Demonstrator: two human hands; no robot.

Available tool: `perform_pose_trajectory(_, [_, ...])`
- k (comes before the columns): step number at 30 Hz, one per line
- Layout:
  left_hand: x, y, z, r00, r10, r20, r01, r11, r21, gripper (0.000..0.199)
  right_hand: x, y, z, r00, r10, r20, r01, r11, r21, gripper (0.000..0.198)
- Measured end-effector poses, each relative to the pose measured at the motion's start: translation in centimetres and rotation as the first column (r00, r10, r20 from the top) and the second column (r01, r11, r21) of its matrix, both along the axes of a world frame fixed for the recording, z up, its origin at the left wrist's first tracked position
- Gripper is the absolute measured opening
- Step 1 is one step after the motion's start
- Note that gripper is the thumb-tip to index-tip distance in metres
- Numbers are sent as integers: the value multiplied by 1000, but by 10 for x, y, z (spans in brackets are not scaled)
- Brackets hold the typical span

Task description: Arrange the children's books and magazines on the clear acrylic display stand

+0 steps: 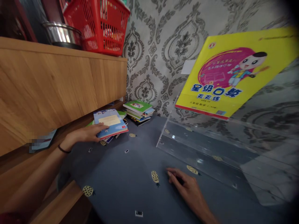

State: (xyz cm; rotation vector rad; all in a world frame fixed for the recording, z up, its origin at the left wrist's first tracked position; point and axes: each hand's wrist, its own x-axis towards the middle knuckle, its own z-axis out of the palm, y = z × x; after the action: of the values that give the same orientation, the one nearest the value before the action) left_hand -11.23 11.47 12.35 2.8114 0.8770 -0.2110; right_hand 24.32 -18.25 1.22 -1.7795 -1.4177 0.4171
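Note:
My left hand (90, 132) is closed on the near-left edge of a blue book (112, 119) with a pale panel on its cover. That book lies on top of a low, uneven pile at the table's far left. My right hand (184, 185) is low over the tabletop, its fingers curled and thumb close to the index finger, with nothing visible in them. Ahead of it stands a clear plastic rack (198, 160) with stepped tiers. A yellow workbook (217, 74) with a magenta circle and a cartoon child leans upright at the rack's back.
Behind the left pile is a second stack of books (137, 107), a green one on top. A wooden cabinet (70, 81) borders the left, carrying a red plastic basket (102, 28) and a metal pot (63, 34). The grey-blue tablecloth (121, 177) has pineapple prints; patterned wallpaper is behind.

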Motion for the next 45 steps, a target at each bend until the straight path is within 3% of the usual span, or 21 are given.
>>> perform_pose_trajectory(6, [18, -14, -1, 998, -11, -69, 20, 991, 131, 73, -37, 35, 12, 974, 222, 42, -220, 975, -38, 32])
perform_pose_trajectory(10, [31, -29, -3, 994, 37, -107, -5, 958, 285, 68, -82, 86, 20, 894, 416, -165, -420, 908, 14, 33])
perform_pose_trajectory(12, [34, -35, -1, 994, 36, -99, 3, 932, 363, 62, -102, 117, 22, 777, 461, -429, -461, 880, 110, 41])
perform_pose_trajectory(16, [32, -43, 14, 996, 4, -84, 39, 862, 505, 50, -128, 169, 22, 411, 398, -820, -395, 889, 233, 53])
perform_pose_trajectory(18, [35, -50, 24, 995, -16, -103, 72, 822, 565, 47, -133, 183, 25, 265, 351, -898, -343, 905, 252, 49])
perform_pose_trajectory(21, [49, -68, 28, 990, -63, -122, 126, 770, 626, 40, -134, 188, 30, 110, 334, -936, -326, 902, 283, 44])
perform_pose_trajectory(23, [65, -84, 19, 985, -139, -101, 171, 726, 666, 39, -131, 186, 33, 10, 318, -948, -320, 899, 298, 39])
perform_pose_trajectory(26, [90, -110, -9, 956, -283, -78, 252, 657, 710, 41, -123, 180, 32, -112, 187, -976, -309, 927, 213, 27])
perform_pose_trajectory(28, [101, -122, -26, 936, -347, -62, 292, 662, 691, 40, -116, 175, 29, -118, 104, -988, -287, 948, 134, 18])
perform_pose_trajectory(31, [101, -125, -40, 914, -402, 52, 298, 753, 587, 34, -106, 162, 19, -73, 66, -995, -214, 973, 80, 12])
perform_pose_trajectory(34, [82, -109, -44, 888, -407, 214, 258, 826, 502, 53, -96, 140, 11, -21, 45, -999, -178, 983, 48, 28])
perform_pose_trajectory(37, [57, -83, -49, 926, -280, 252, 133, 868, 478, 73, -86, 113, 9, 46, 41, -998, -175, 984, 33, 46])
perform_pose_trajectory(41, [33, -53, -60, 983, 2, 185, -85, 895, 438, 72, -73, 73, 10, 134, -15, -991, -172, 984, -39, 56])
perform_pose_trajectory(45, [27, -40, -62, 983, 75, 165, -142, 885, 444, 71, -62, 29, 12, 209, -85, -974, -155, 981, -119, 56])
